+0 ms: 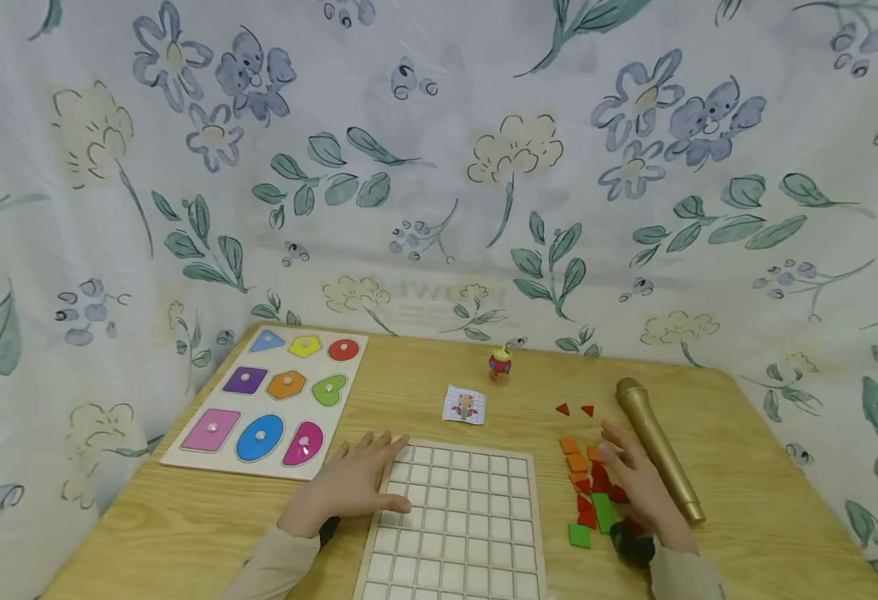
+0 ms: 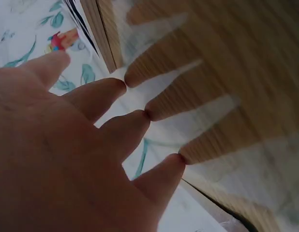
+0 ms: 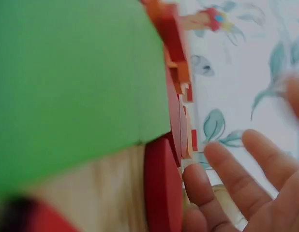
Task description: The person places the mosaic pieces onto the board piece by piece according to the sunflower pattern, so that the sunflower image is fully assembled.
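Note:
In the head view my left hand (image 1: 350, 483) rests at the left edge of a wooden grid board (image 1: 457, 523), fingers spread and thumb lying over its squares. The left wrist view shows the fingertips (image 2: 176, 162) meeting their reflections on the glossy tabletop. My right hand (image 1: 643, 483) hovers at the right side of a pile of coloured blocks, its fingers loosely bent and apart. Among them are a green block (image 1: 604, 512), orange blocks (image 1: 569, 446) and red pieces (image 1: 586, 520). Close up in the right wrist view, a red block (image 3: 161, 188) stands beside the fingers.
A gold microphone (image 1: 659, 450) lies right of the right hand. Two red triangles (image 1: 563, 409) sit beyond the pile. A small pattern card (image 1: 464, 405) and a toy figure (image 1: 499, 364) are behind the grid. A knobbed shape puzzle (image 1: 299, 412) lies at the left, before a floral curtain.

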Demonstrator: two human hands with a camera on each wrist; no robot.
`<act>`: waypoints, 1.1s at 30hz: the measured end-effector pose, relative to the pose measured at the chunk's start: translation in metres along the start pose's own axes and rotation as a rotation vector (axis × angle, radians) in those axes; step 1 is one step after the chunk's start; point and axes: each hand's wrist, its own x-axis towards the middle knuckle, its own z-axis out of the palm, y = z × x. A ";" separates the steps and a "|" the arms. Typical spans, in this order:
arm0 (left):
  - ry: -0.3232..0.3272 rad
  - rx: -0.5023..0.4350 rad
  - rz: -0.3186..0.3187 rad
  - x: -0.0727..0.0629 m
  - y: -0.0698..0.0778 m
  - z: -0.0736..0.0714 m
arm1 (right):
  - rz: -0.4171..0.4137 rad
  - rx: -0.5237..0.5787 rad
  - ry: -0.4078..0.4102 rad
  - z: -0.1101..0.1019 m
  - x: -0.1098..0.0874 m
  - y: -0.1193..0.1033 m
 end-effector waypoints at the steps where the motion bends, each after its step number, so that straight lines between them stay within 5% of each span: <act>1: -0.018 0.017 0.003 -0.002 0.000 -0.001 | 0.025 0.018 -0.002 0.000 0.001 0.003; 10: -0.086 0.093 -0.010 -0.012 0.003 -0.003 | 0.050 -0.168 0.059 0.002 0.010 0.012; 17: -0.100 0.103 -0.031 -0.013 0.005 -0.005 | 0.116 -0.103 0.058 0.008 0.012 0.006; 24: -0.098 0.102 -0.040 -0.014 0.006 -0.005 | 0.133 -0.178 0.171 0.007 0.010 -0.002; 33: -0.094 0.108 -0.059 -0.012 0.007 -0.002 | 0.252 0.244 0.061 0.025 0.012 -0.033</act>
